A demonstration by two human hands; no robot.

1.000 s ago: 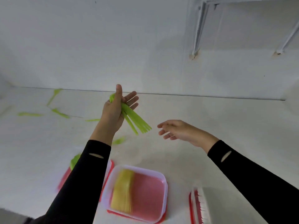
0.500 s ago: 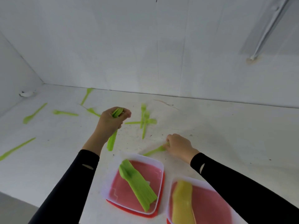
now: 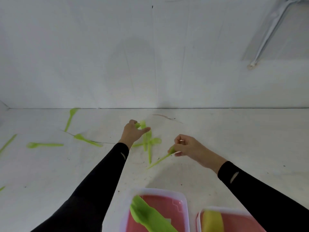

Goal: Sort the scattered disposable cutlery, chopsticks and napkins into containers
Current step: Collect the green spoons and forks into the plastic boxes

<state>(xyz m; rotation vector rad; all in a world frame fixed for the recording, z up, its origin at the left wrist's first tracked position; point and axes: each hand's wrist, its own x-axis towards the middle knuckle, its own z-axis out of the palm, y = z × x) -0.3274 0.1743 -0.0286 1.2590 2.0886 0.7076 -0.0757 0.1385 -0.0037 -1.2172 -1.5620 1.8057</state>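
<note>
The left hand (image 3: pixel 133 133) has gone forward from beside the container to the crossed green cutlery (image 3: pixel 148 143) farther out on the worktop (image 3: pixel 234 139), and the right hand (image 3: pixel 189 146) has raised the green piece (image 3: pixel 159 160) it was touching. The left fingers are hidden behind the back of the hand; only the thumb shows, stretched out over the crossed cutlery. Blurred green shows at the fingertips, but I cannot tell whether the hand grips anything. The right hand pinches the top of the green piece, hiding its head, and its thin end slants down to the worktop. Nearer, a container (image 3: pixel 167 192) holds a green stack (image 3: pixel 147 215). Just beside it, a second container (image 3: pixel 198 220) holds a yellow stack (image 3: pixel 213 221). The lower edge cuts both off. More green pieces (image 3: pixel 87 140) lie scattered to the left, blurred.
</note>
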